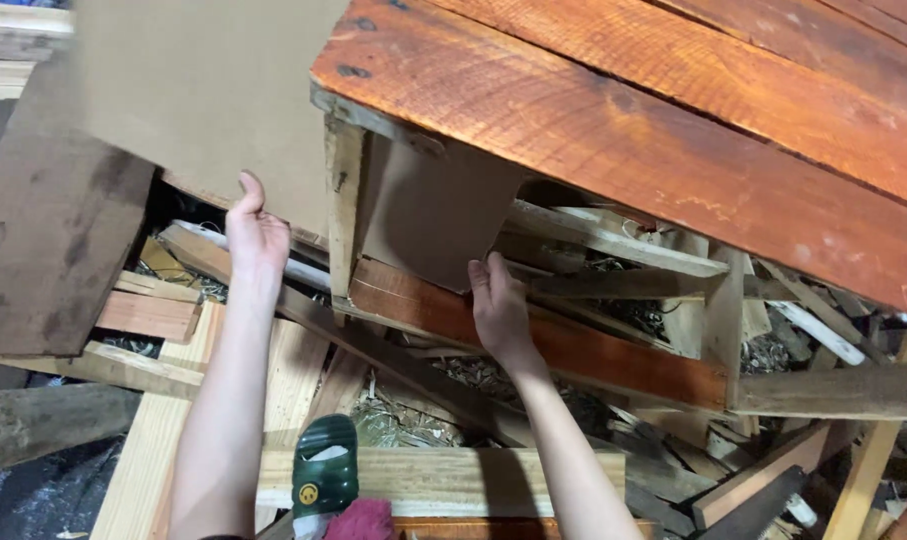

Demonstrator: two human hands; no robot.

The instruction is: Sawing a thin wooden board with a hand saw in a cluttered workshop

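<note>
One head-worn view — looking steeply down, close over scrap wood.

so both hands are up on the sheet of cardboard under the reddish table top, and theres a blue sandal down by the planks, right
Not quite: the sandal is dark green, not blue, as the head view shows. The rest holds: the left hand and right hand both touch the cardboard sheet tucked under the reddish table top.
</note>
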